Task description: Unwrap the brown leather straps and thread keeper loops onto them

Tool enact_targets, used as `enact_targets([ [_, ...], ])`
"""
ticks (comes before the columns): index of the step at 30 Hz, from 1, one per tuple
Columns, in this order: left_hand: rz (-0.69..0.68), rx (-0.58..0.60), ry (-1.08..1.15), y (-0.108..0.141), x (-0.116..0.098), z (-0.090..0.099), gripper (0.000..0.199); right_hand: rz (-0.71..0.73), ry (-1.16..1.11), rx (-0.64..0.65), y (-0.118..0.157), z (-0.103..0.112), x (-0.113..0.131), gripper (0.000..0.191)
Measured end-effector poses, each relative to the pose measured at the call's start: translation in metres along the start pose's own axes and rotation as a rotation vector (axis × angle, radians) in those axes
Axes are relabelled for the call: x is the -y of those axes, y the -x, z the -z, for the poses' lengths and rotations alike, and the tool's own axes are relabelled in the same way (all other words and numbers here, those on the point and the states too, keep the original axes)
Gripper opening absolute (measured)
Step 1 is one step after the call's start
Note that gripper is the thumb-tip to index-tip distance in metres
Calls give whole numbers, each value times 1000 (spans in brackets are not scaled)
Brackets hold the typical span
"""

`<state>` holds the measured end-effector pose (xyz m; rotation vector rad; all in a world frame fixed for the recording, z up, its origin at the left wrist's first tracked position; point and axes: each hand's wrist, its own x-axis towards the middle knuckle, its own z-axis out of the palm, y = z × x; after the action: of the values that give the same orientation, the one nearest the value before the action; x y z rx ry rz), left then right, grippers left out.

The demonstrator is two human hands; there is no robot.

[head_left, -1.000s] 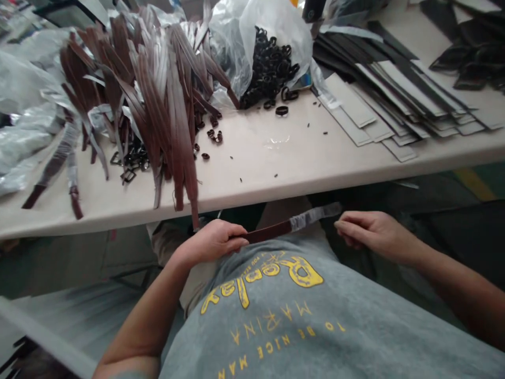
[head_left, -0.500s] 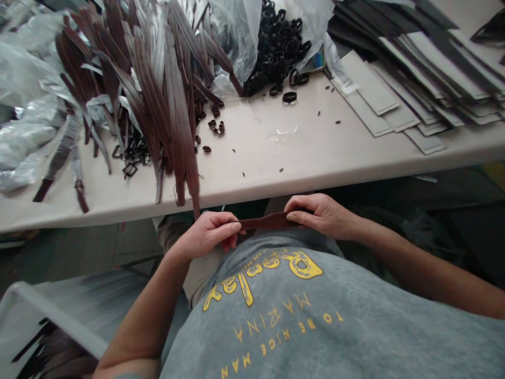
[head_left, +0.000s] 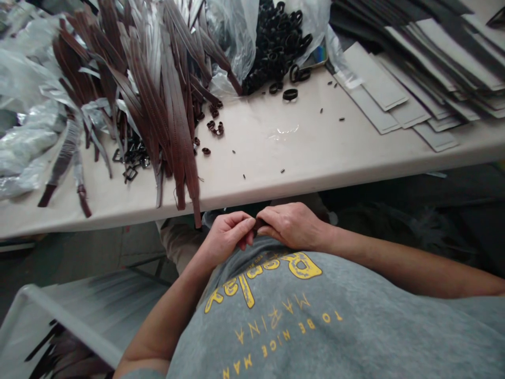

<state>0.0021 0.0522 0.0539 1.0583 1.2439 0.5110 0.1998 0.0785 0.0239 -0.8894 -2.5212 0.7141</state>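
My left hand (head_left: 230,235) is closed in a pinch on a brown leather strap (head_left: 260,224). Close beside it, my right hand (head_left: 294,226) is also closed around the strap, with its fingers curled over. Only a short dark piece of the strap shows between the hands; the rest is hidden by them. Both hands are in front of my waist, just below the table's front edge. Nearest to them on the table (head_left: 252,142), a bundle of similar brown straps (head_left: 173,121) lies with some ends hanging over the edge.
Black loops (head_left: 276,47) are heaped at the back, with small brown loops (head_left: 215,127) and black buckles (head_left: 132,158) by the straps. Dark and pale flat strips (head_left: 379,84) are stacked at right. Plastic bags (head_left: 27,95) lie at left. More straps (head_left: 71,352) are at lower left.
My right hand has moved left along the strap, right up to my left hand. The length of strap that was stretched between them is now mostly covered.
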Motion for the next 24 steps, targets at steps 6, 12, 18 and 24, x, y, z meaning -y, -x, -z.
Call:
enact_targets([
  [6, -9, 18, 51, -4, 3, -5, 36, -33, 45, 39, 6, -4, -1, 29],
  [12, -62, 94, -67, -1, -5, 7, 25, 33, 36, 56, 6, -2, -4, 40],
  [18, -443, 72, -834, -4, -17, 15, 23, 76, -1, 23, 6, 0, -9, 42],
  [24, -585, 103, -1229, -16, -20, 16, 31, 76, 17, -25, 1, 0, -15, 41],
])
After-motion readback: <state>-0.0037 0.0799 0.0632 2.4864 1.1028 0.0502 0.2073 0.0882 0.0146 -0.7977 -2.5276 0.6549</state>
